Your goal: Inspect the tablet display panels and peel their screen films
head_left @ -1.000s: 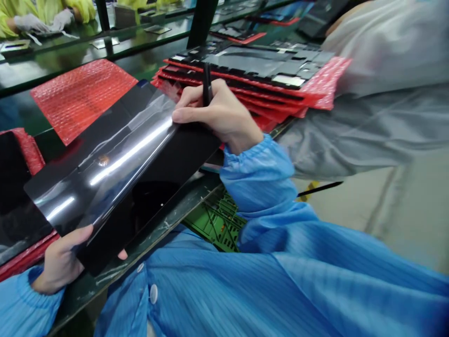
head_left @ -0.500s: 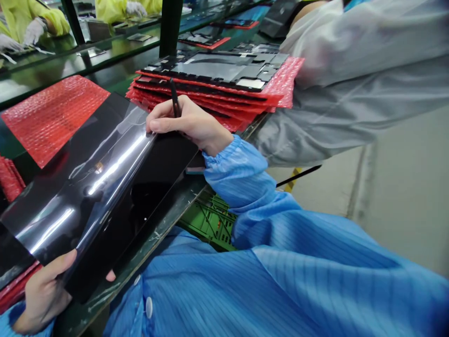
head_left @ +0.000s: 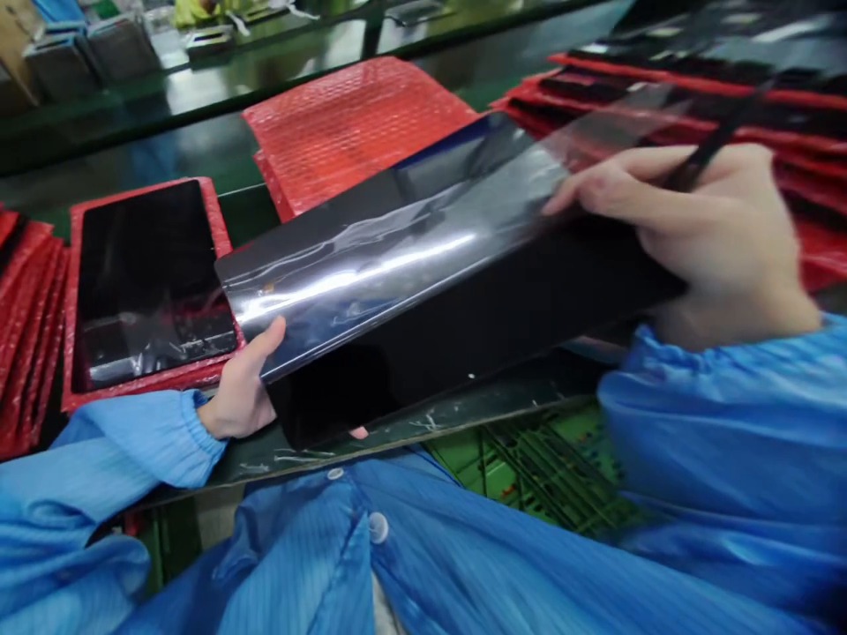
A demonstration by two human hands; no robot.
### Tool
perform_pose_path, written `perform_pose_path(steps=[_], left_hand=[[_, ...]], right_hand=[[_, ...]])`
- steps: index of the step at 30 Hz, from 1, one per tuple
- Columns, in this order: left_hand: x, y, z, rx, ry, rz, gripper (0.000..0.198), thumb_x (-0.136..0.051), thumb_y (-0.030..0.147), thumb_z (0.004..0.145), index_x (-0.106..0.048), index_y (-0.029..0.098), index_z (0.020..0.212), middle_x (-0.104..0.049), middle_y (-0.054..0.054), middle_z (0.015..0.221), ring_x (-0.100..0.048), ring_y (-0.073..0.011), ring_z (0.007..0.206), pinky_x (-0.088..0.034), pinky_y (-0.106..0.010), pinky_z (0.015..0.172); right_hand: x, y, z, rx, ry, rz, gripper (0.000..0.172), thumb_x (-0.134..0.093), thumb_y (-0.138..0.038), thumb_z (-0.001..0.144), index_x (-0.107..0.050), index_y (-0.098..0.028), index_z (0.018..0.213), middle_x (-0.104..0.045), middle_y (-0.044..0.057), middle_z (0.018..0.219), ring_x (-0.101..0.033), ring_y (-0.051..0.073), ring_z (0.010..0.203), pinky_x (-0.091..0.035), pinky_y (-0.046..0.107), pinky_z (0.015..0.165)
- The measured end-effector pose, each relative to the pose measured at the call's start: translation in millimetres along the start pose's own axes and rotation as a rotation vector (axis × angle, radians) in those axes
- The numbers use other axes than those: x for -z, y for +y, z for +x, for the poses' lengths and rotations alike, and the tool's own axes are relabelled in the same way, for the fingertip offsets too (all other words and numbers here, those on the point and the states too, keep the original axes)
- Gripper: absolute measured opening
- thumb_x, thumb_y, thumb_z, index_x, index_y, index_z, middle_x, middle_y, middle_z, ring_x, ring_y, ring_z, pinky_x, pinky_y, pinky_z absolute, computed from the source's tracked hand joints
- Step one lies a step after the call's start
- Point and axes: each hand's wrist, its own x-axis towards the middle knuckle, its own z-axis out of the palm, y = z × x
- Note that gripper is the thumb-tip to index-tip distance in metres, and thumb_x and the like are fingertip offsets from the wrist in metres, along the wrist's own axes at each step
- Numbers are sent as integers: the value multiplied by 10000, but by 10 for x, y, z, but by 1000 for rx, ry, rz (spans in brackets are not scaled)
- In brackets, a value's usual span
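A glossy black screen panel (head_left: 476,326) is tilted above the table edge. My left hand (head_left: 244,388) is closed round its left end, thumb on top, a fingertip showing beneath the lower edge. A clear plastic film (head_left: 390,256) is curled up off part of the panel, shining along its fold. My right hand (head_left: 715,229) pinches the film at the panel's right end. What look like black tweezers (head_left: 721,132) are tucked in that hand, pointing up and blurred.
Red bubble-wrap sheets (head_left: 357,123) lie behind the panel. At left a dark screen (head_left: 146,273) rests on red wrap, beside a stack of red bubble-wrap pieces (head_left: 26,326). Dark parts layered with red wrap (head_left: 820,185) stand at right. A green crate (head_left: 549,467) sits below the table edge.
My view has turned left, bringing the dark screen at left into sight. The panel now lies flatter across the view. My right hand has drawn the film further out to the right.
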Motion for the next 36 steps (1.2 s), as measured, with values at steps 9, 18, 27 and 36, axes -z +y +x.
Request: perform_pose_path(steps=[9, 18, 27, 36], left_hand=[[142, -45, 22, 82, -216, -182, 509, -462, 580, 852, -682, 172, 1061, -707, -64, 1104, -631, -308, 1071, -514, -412, 854], [146, 12, 35, 85, -241, -125, 697, -339, 695, 822, -692, 126, 1016, -704, -81, 1091, -624, -303, 1066, -508, -383, 803], [422, 100, -18, 194, -696, 209, 640, -789, 416, 520, -660, 104, 1063, -730, -159, 938, -678, -372, 921, -521, -442, 745], [490, 23, 121, 156, -880, 234, 636, -752, 148, 586, -556, 158, 1191, -718, -126, 1022, -687, -318, 923, -521, -466, 835]], right_hand=[[-20, 92, -41, 133, 45, -33, 527, -802, -691, 420, -629, -200, 502, -588, 68, 570, -533, 183, 551, -372, 367, 592], [-22, 78, -41, 126, 71, -78, 553, -790, -719, 367, -641, -201, 488, -556, 64, 534, -478, 164, 526, -313, 351, 557], [3, 133, 9, -82, 150, -86, 498, -790, -669, 272, -639, -225, 442, -539, 87, 538, -439, 174, 487, -251, 335, 471], [-8, 74, -98, -55, 101, -134, 472, -746, -703, 462, -624, -261, 573, -501, 49, 613, -428, 173, 538, -268, 314, 487]])
